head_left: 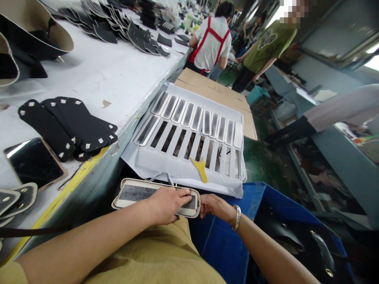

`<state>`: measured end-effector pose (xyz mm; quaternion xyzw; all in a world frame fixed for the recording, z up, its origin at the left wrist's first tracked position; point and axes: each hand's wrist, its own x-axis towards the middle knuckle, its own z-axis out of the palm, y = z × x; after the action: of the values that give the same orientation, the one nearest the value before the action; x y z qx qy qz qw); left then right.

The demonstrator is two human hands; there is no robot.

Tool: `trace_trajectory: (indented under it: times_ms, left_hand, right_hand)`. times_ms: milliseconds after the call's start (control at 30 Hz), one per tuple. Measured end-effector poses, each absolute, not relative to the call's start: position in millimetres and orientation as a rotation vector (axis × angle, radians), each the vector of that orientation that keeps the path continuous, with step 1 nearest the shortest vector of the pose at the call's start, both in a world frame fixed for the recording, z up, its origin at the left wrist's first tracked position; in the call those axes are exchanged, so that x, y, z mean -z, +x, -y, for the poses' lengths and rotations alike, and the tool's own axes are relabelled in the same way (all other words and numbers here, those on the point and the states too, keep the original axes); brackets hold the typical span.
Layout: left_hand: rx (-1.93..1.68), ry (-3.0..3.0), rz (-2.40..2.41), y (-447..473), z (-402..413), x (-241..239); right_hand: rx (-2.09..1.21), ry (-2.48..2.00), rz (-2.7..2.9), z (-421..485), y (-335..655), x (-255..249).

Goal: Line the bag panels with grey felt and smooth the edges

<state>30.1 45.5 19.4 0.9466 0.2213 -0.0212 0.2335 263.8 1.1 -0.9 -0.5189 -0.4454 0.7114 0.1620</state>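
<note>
A long, round-ended bag part (134,193) with a pale rim and a dark grey strip lies crosswise in front of my lap. My left hand (170,203) rests flat on its face, fingers stretched along the strip toward the right end. At that right end, my right hand (211,206) has its fingers closed on the rim. A grey cord (166,175) shows behind the upper edge. Just beyond lies a tray (180,161) covered in pale cloth, with rows of dark slots, several pale-rimmed strips (179,110) and a yellow flat tool (201,169).
On the white table (103,75) at left lie black dumbbell-shaped pieces (62,122), a phone (35,161) and stacked dark panels (112,27). A blue bin (227,236) at right holds black bags (296,240). A cardboard sheet (213,86) lies past the tray. Several people stand beyond.
</note>
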Motion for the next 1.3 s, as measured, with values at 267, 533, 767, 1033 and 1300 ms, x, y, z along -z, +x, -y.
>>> trace_trajectory:
  times_ms: [267,533,767,1033,1300]
  left_hand:
    - [0.030,2.598,-0.618,30.2,-44.7,-15.3]
    - [-0.019,2.632,-0.609,29.2,-45.9,-11.5]
    - [0.008,2.630,-0.603,30.4,-46.4,-11.9]
    - [0.022,2.622,-0.615,30.4,-46.2,-12.9]
    - [-0.005,2.638,-0.604,30.0,-46.4,-10.0]
  right_hand:
    - [-2.203,-1.321,0.982,-0.4,273.1,19.7]
    - [-2.284,-1.306,0.980,-4.7,276.2,23.6]
    - [-2.181,-1.462,1.224,-9.1,271.3,15.3]
    - [-2.045,-1.660,1.444,-13.8,256.8,-9.7]
    - [-1.914,-1.901,1.460,-15.8,247.4,-9.8]
